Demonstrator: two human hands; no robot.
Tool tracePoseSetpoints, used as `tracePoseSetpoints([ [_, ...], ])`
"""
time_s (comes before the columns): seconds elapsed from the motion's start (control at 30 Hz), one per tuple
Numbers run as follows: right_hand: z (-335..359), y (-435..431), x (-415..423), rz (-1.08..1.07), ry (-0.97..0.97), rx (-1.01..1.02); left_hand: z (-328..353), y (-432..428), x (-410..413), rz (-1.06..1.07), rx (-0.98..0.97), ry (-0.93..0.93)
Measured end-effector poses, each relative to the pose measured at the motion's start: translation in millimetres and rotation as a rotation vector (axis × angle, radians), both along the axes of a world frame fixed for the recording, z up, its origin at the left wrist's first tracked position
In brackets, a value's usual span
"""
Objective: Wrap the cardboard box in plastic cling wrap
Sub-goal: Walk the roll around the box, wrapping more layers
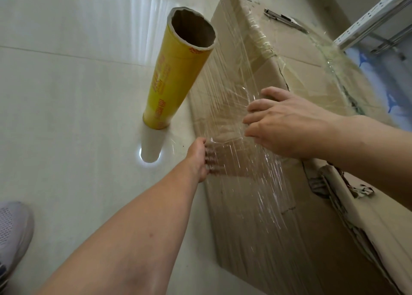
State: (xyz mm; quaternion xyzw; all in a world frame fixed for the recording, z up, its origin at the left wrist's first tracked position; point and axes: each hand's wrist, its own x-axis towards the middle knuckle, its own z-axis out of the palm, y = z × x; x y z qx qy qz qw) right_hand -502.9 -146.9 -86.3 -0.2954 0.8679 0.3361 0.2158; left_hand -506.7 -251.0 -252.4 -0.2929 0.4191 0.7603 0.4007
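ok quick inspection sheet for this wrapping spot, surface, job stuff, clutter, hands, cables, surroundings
surface: pale glossy tiled floor, reflecting light
job's things: cardboard box on the floor, torn along its near top edge; cling film stretched over its side; yellow roll upright on the floor beside the box, film appears to run from it
clutter: slim metal tool on the box top, kind unclear
grippers: left hand on the box side, fingers flat behind the film; right hand presses the film near the top edge
cables: nothing seen
surroundings: white metal shelf frame at top right; grey shoe at lower left
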Motion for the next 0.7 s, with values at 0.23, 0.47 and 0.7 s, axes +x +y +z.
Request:
tracePoseSetpoints([
  [0.23, 2, -6, 0, -0.059, 0.001, -0.082, 11, -7, -2, -0.002, -0.026, 0.026],
  [0.47, -1, -14, -7, -0.107, -0.012, -0.195, -1, -19, -8, 0.149, -0.025, -0.027],
  [0.7, -1, -19, -12, -0.085, 0.152, -0.532, 4, -35, 0, 0.194, -0.087, -0.148],
])
